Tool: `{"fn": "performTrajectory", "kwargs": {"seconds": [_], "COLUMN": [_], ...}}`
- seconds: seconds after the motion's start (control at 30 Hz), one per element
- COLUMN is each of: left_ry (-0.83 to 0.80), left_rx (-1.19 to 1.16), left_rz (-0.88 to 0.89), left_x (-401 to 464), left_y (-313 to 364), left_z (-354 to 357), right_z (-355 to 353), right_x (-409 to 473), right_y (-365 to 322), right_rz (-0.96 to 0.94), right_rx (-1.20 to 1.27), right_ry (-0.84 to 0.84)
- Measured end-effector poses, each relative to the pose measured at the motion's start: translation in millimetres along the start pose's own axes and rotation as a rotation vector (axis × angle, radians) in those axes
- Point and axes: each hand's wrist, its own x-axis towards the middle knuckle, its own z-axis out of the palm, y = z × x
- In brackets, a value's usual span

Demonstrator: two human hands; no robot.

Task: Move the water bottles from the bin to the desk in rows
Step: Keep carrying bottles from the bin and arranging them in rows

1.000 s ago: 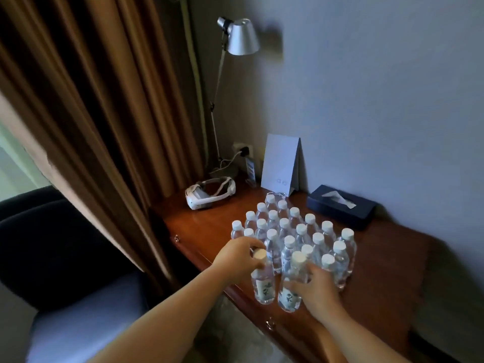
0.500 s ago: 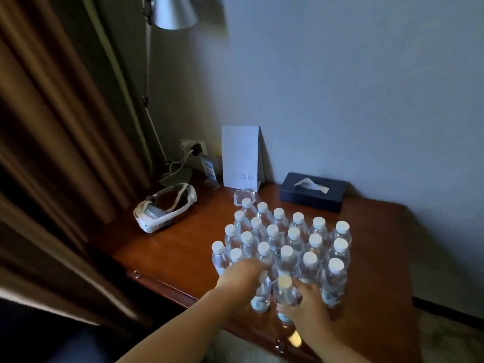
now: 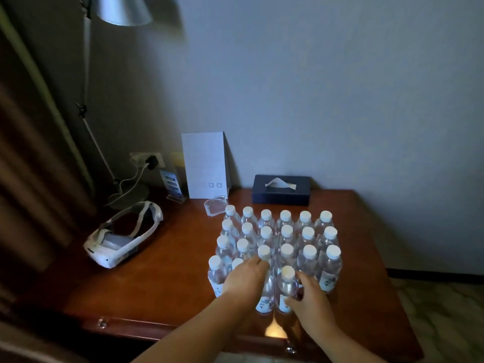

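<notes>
Several clear water bottles with white caps (image 3: 285, 233) stand upright in tidy rows on the brown wooden desk (image 3: 162, 279). In the front row, my left hand (image 3: 245, 280) is wrapped over the top of one bottle (image 3: 264, 299), hiding its cap. My right hand (image 3: 309, 297) grips the neighbouring bottle (image 3: 286, 286) from the right side; its cap shows. Both held bottles stand on the desk near its front edge. The bin is out of view.
A white VR headset (image 3: 123, 237) lies at the left of the desk. At the back stand a white folded card (image 3: 205, 165), a dark tissue box (image 3: 281, 189), a small glass dish (image 3: 216, 205) and a lamp (image 3: 120, 9). Curtains hang at the left.
The view has swung right and down. Both hands have brought their bottles down onto the desk in the front row, beside the other bottles.
</notes>
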Motion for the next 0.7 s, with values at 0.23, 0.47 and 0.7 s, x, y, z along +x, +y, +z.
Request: {"fn": "performTrajectory", "kwargs": {"seconds": [0.23, 0.47, 0.7], "left_ry": [0.018, 0.060, 0.003], "left_rx": [-0.029, -0.037, -0.097], "left_rz": [0.122, 0.194, 0.173], "left_x": [6, 3, 3], "left_y": [-10, -18, -14], "left_z": [1, 1, -3], "right_z": [5, 11, 10], "right_x": [-1, 0, -7], "right_y": [-8, -9, -13], "right_rz": [0.055, 0.116, 0.140], "right_rx": [-0.026, -0.012, -0.059], "right_ry": [0.055, 0.052, 0.033]}}
